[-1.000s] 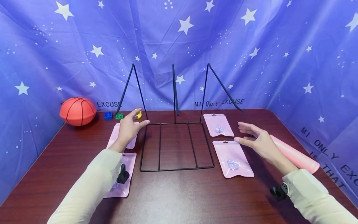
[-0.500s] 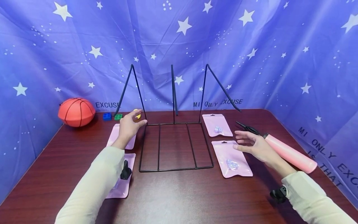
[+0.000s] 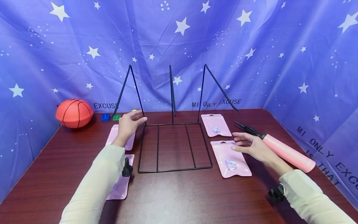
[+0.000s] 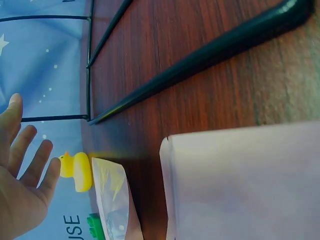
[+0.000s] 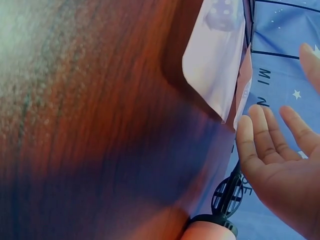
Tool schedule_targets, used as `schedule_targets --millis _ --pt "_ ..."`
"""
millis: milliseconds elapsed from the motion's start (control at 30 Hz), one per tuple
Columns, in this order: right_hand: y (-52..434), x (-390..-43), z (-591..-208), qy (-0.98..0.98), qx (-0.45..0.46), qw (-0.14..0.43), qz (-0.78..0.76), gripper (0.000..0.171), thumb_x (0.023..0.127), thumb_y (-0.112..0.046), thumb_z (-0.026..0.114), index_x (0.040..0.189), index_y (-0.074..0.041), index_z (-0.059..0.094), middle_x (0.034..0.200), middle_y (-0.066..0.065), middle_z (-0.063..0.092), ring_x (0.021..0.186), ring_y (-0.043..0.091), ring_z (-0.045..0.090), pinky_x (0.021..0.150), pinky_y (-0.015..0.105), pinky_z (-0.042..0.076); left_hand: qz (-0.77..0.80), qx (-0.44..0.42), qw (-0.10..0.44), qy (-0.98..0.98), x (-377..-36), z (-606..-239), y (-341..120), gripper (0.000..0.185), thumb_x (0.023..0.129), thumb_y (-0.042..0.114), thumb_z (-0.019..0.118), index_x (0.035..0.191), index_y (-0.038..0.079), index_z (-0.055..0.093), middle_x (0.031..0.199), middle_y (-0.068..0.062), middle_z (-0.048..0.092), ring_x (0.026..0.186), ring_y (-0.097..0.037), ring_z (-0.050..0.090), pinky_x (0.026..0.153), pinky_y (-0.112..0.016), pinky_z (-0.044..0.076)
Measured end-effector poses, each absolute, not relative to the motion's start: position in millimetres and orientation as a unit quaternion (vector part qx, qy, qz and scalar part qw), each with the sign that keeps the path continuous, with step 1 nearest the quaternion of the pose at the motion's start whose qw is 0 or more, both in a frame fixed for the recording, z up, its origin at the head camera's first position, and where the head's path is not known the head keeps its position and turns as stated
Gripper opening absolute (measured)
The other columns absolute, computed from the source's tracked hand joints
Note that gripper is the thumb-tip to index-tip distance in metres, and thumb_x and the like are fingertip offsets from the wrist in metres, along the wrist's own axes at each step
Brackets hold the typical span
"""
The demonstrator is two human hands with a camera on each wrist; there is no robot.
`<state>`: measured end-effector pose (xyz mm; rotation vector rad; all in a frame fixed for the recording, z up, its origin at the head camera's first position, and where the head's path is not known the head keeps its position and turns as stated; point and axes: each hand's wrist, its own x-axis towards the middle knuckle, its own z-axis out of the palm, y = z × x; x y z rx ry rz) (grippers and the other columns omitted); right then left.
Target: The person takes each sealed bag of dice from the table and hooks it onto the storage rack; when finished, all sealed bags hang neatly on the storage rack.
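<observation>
A black wire rack [image 3: 176, 170] stands mid-table with three raised bent arms. My left hand [image 3: 129, 126] hovers beside its left rear post, fingers spread and holding nothing. Beneath that hand lies the far left pink zip pouch [image 3: 112, 137]; a nearer left pouch [image 3: 120, 191] is partly covered by my forearm. My right hand [image 3: 253, 147], also without anything in its grasp, is above the upper corner of the near right pouch [image 3: 223, 152]. Behind that lies the far right pouch [image 3: 212, 121]. Small pale purple dotted dice [image 3: 231, 165] show through the right pouches.
A pink hand pump [image 3: 289, 152] with a black nozzle lies right of my right hand. At the back left sit a red basketball [image 3: 74, 113], a blue block [image 3: 105, 117] and a green block [image 3: 116, 117]. A yellow rubber duck [image 4: 78, 170] shows in the left wrist view.
My right hand has come slightly nearer and lower, uncovering the pump's black nozzle. My left hand stays about where it was by the rack. The head view has shifted slightly.
</observation>
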<state>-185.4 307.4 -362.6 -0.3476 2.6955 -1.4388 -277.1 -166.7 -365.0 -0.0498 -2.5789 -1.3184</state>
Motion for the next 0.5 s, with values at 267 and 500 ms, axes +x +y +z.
schedule_targets --millis 267,500 --pt "309.8 -186.3 -365.5 0.885 -0.111 0.051 -0.449 0.062 0.089 -0.015 0.079 0.14 0.01 0.052 0.121 0.025 0.066 0.102 0.02 0.065 0.082 0.019 0.051 -0.477 -0.015 0.137 -0.868 -281.7 -365.7 -162.9 0.045 0.095 0.024 0.075 0.132 0.0 0.066 0.121 -0.018 0.07 0.14 -0.028 0.047 0.113 -0.045 0.036" --pt "310.5 -188.7 -368.7 0.894 -0.104 0.074 -0.43 0.064 0.088 -0.017 0.08 0.138 0.012 0.053 0.116 0.022 0.067 0.1 0.022 0.064 0.081 0.021 0.052 -0.476 -0.009 0.154 -0.866 -284.2 -367.2 -161.9 0.04 0.094 0.02 0.075 0.128 -0.002 0.069 0.117 -0.02 0.071 0.138 -0.03 0.049 0.112 -0.045 0.036"
